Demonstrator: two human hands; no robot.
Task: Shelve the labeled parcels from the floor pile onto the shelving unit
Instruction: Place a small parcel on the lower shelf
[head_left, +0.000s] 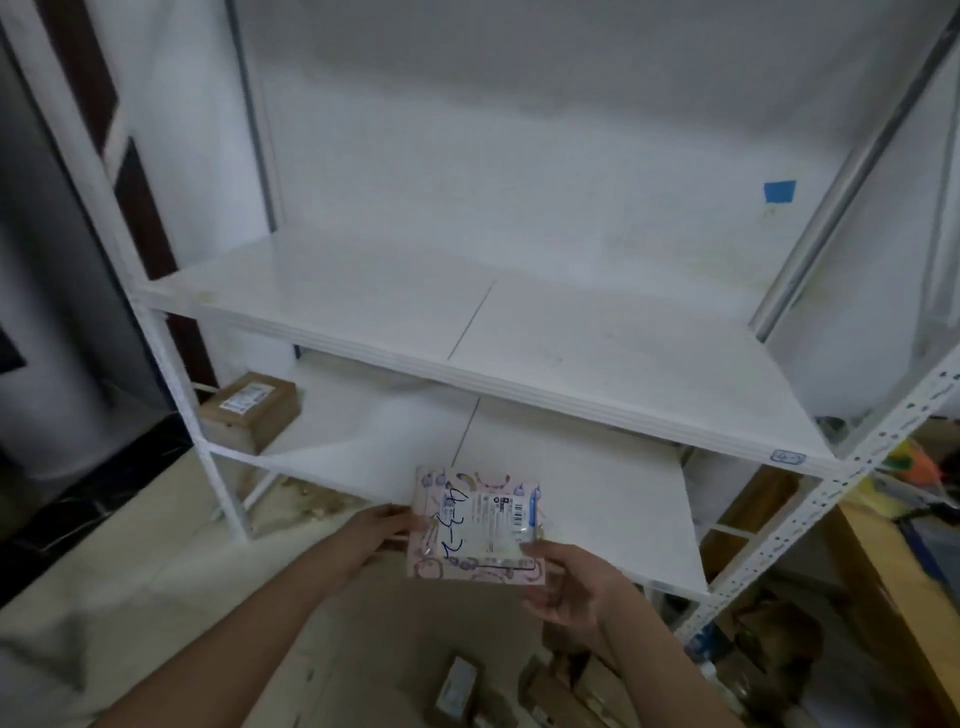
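The job looks barely begun. Only one brown box (249, 410) sits on the shelving unit (519, 388), at the far left of the lower shelf (582, 499); the middle shelf (363, 291) carries nothing that shows. A pink parcel (478, 525) is in hand, held in the air in front of the lower shelf's front edge and touching no shelf. Its printed label faces up, with blue handwriting beside it (perhaps a shelf code, though I cannot read it for certain). The left hand (382, 525) holds the parcel's left edge, and the right hand (569, 587) pinches the near right corner with the thumb on top — so both grips are closed on the one parcel. The floor pile (545, 686) lies below the arms, blurred, with several brown packages left to shelve; most of the work seems ahead.

The shelves are white boards on a white perforated metal frame, each with a seam down the middle. Behind stands a white wall (519, 130) with a patch of blue tape (779, 191). The floor (156, 545) is pale tile, and a wooden counter (893, 571) with colourful clutter stands at the right — details there are too blurred to name.
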